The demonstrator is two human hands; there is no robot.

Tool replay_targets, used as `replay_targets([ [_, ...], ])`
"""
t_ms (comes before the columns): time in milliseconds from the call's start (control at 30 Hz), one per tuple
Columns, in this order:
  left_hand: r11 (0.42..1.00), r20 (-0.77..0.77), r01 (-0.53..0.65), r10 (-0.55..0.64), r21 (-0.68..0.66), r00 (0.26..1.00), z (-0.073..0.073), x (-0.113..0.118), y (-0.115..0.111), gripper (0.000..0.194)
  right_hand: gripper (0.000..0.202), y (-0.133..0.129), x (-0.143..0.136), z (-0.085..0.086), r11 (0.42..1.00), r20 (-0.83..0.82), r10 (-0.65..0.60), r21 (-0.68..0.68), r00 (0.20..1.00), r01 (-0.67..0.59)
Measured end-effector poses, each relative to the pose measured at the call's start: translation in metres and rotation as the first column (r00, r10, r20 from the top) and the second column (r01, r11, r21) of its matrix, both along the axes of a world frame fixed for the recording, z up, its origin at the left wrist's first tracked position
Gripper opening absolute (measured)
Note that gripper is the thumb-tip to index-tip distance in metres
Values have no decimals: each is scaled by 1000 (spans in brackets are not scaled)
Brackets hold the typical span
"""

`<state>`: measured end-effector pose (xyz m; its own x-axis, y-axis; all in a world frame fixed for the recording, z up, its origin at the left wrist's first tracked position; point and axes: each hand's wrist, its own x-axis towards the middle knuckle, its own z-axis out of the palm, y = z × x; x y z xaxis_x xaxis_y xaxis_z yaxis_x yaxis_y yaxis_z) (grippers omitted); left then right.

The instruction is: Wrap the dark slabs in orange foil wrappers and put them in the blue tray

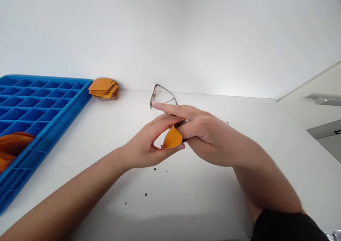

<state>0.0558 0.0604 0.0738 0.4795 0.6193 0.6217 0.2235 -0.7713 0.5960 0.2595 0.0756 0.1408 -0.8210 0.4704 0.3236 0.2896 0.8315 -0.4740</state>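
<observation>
Material curls between two hands: an orange piece [172, 138], bowed and raised above the white desk [106, 134]. The left hand [145, 143] has its grip closed on it, thumb along the near edge and fingers along the far side; this spread seems to keep the curve from springing flat while leaving its hollow in view. The right hand [210, 138] meets the other end, bent fingers against the piece, probably to steady or shape it there. Whether that grip pinches it or only presses cannot be told, since the hand hides the contact. Its index finger reaches out over the left fingers, apparently to stay clear of the fold.

At the far left, a blue tray [57, 122] is divided into compartments, presumably to keep small things apart; more orange pieces [16, 145] lie in its near part. Just beside its far corner, a stack of orange pieces [103, 86] sits at the foot of the wall, likely so that it is out of the hands' way. Eyeglasses [153, 96] rest beyond the hands, partly hidden by them. Dark crumbs [146, 194] dot the near surface.
</observation>
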Motion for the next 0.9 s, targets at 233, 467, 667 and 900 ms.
replay_targets([
  [233,988,29,134,-132,-78,991,11,-9,2,34,51,-2,0,4,989,-96,37,-139,995,-50],
  [467,971,-274,76,-139,-228,952,44,-28,-11,69,52,-5,1,3,999,8,10,-42,1000,-9],
  [667,959,-461,71,-196,-274,866,57,-43,-19,112,42,-6,0,0,999,123,-33,7,992,32],
  [900,923,-164,16,-85,-385,983,34,-9,-22,40,37,-9,-4,0,991,135,-120,78,984,111],
])
